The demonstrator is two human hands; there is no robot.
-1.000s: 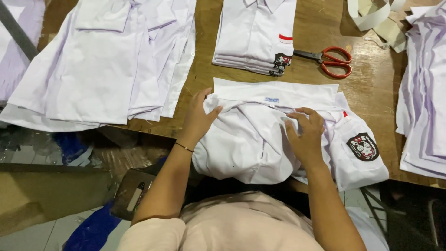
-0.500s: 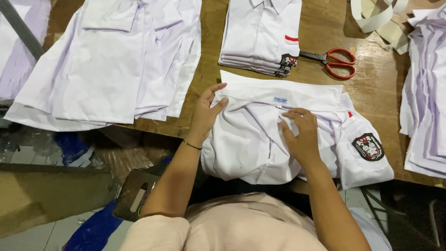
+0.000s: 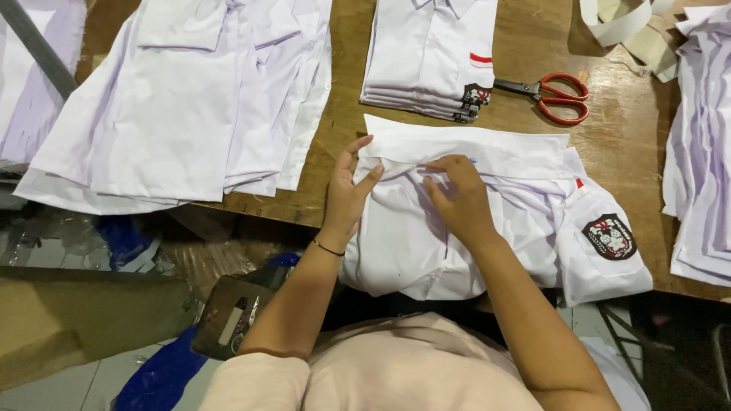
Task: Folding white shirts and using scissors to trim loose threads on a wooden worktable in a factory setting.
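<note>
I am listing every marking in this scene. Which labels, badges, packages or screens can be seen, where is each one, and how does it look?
Sleeve badge: on the right sleeve of the white shirt under the hands, shield-shaped, black, red and white.
Stack badges: on the folded shirt stack near the scissors, dark with red, partly hidden.
Red stripe: on the stack's top shirt, small and rectangular.
Neck label: beside the right hand, mostly hidden.
No packages or screens.

The person wore a pale peach short-sleeved top (image 3: 396, 365). Both forearms were bare. A thin dark bracelet (image 3: 329, 248) circled the wrist just below the left hand (image 3: 346, 194); the right hand (image 3: 457, 199) wore nothing.
</note>
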